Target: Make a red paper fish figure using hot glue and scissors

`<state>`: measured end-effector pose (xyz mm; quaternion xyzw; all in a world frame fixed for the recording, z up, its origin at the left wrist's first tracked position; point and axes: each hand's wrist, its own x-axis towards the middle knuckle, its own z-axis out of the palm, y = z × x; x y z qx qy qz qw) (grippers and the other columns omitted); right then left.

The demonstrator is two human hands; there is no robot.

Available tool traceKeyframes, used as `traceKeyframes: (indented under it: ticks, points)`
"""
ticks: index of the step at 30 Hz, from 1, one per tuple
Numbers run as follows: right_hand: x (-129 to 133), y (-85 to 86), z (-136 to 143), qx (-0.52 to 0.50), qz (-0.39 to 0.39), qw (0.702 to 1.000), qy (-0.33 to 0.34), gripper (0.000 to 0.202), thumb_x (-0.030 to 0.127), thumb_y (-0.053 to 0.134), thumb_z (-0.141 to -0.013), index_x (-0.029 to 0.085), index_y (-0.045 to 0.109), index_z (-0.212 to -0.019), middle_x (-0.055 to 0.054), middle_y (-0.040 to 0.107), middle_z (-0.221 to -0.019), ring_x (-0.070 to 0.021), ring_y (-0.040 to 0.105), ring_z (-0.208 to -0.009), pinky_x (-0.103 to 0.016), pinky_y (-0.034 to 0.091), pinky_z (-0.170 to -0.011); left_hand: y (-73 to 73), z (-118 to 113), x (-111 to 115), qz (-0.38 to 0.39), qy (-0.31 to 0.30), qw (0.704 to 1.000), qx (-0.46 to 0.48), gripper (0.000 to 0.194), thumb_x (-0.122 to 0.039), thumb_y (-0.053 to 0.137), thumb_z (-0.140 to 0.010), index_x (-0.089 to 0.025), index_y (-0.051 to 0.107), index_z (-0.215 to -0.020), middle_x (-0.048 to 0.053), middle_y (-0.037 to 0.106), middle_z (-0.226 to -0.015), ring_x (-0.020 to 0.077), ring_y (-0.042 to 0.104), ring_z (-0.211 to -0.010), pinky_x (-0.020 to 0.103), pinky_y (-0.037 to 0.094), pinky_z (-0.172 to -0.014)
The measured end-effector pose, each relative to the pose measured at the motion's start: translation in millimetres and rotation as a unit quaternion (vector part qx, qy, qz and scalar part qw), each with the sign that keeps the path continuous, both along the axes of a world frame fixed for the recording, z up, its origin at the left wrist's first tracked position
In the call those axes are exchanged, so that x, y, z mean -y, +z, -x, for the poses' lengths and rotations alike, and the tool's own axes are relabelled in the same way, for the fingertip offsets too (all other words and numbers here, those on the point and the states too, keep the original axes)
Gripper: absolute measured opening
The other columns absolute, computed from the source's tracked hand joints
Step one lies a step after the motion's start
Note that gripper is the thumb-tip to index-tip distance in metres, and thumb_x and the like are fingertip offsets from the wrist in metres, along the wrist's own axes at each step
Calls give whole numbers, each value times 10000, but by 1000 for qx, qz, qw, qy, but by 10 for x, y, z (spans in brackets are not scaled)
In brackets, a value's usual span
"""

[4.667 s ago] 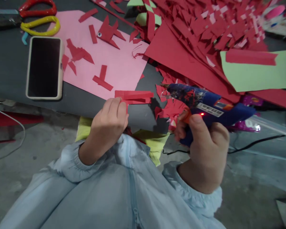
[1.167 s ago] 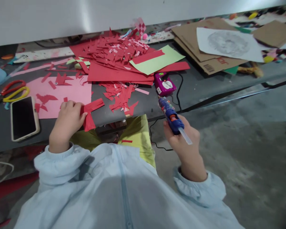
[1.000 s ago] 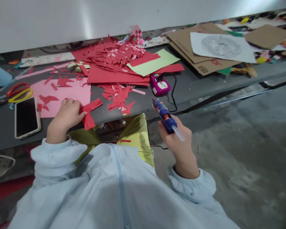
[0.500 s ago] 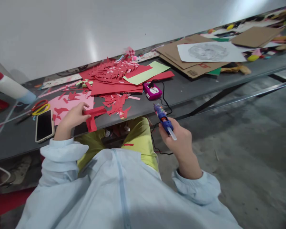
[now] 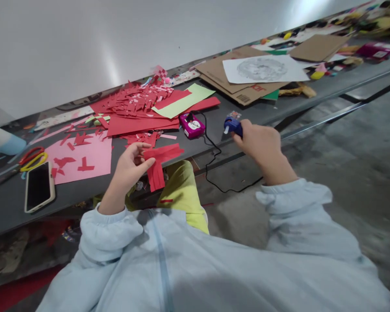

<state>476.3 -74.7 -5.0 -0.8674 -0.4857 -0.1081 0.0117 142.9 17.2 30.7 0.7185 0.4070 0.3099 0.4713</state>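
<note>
Between thumb and fingers, my left hand (image 5: 130,170) pinches a red paper piece (image 5: 157,167) shaped like a T, held over the table's front edge. My right hand (image 5: 260,143) grips a blue glue gun (image 5: 234,125) above the table edge, with a clear glue stick end poking out toward the left. Behind my left hand lies a heap of cut red paper strips (image 5: 138,99) on red sheets. A pink sheet (image 5: 84,167) with red scraps on it is to the left of that hand.
A purple power box (image 5: 192,126) with a black cord (image 5: 214,186) hanging off the table sits between my hands. At left are scissors (image 5: 34,159) and a phone (image 5: 39,187). Cardboard (image 5: 247,96) and a printed white sheet (image 5: 263,69) lie at the back right.
My left hand has moved right with the red paper piece, off the pink sheet. My right hand has lifted the glue gun up and to the right and turned it. The view has shifted right.
</note>
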Motion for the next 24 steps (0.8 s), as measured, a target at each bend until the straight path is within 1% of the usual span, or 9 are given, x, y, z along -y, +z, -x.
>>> traceKeyframes:
  ticks: [3,6,8,13,16,18,20,22,24]
  points:
    - [-220,35,-122,16,67,997,20,380,368,468,-975,70,593,-1177,-260,736,-966,-326,693,-818,-321,315,-619,-123,-125,51,48,0,998,29,418,-309,777,-674,-176,635,-1044,-18,582,-823,85,489,-645,215,425,-624]
    - [-388,16,-200,23,94,994,44,376,360,485,-973,67,595,-1183,-270,733,-1013,-361,709,-915,-331,366,-645,-180,-187,92,90,-4,995,43,387,-280,790,-666,-176,649,-1011,-44,534,-742,68,422,-595,196,374,-579]
    - [-461,-3,-234,27,100,993,57,384,370,504,-969,66,608,-1179,-273,729,-1042,-368,706,-949,-341,392,-665,-198,-203,112,110,-4,993,47,379,-277,805,-655,-178,655,-988,-51,521,-721,62,407,-578,192,359,-561]
    - [-515,0,-300,21,79,994,78,468,466,593,-931,81,647,-1191,-248,735,-1063,-361,693,-934,-349,412,-657,-241,-206,132,169,-13,983,69,432,-330,829,-666,-184,637,-1025,-3,643,-848,77,530,-627,214,448,-609]
    - [-424,53,-260,14,25,996,86,458,460,657,-887,84,672,-1149,-233,739,-1014,-345,677,-891,-342,399,-635,-269,-211,127,167,-12,983,74,423,-321,829,-673,-181,644,-1027,0,656,-847,83,566,-646,210,465,-612]
    - [-293,101,-130,1,-50,992,120,382,409,658,-880,110,687,-1117,-194,742,-963,-313,661,-865,-330,391,-634,-283,-216,129,157,-8,985,76,416,-309,833,-669,-179,652,-1021,-7,648,-814,86,573,-649,202,462,-598]
    - [-117,138,100,-57,-122,975,175,296,382,614,-904,155,706,-1070,-121,736,-843,-257,644,-781,-317,385,-630,-292,-220,142,143,-2,986,84,410,-298,837,-663,-182,655,-1011,-12,643,-797,93,584,-664,200,468,-597]
    - [71,138,404,-160,-172,944,232,223,374,606,-906,194,726,-960,-53,708,-726,-192,610,-663,-299,386,-613,-298,-220,167,129,4,987,96,399,-289,835,-664,-188,653,-1005,-12,642,-799,102,599,-691,205,483,-614]
    - [233,88,724,-271,-215,897,275,189,350,616,-900,205,735,-892,-21,706,-708,-144,578,-593,-278,400,-595,-304,-210,201,114,9,987,110,387,-282,825,-673,-193,649,-1006,-11,644,-815,106,606,-713,210,493,-638]
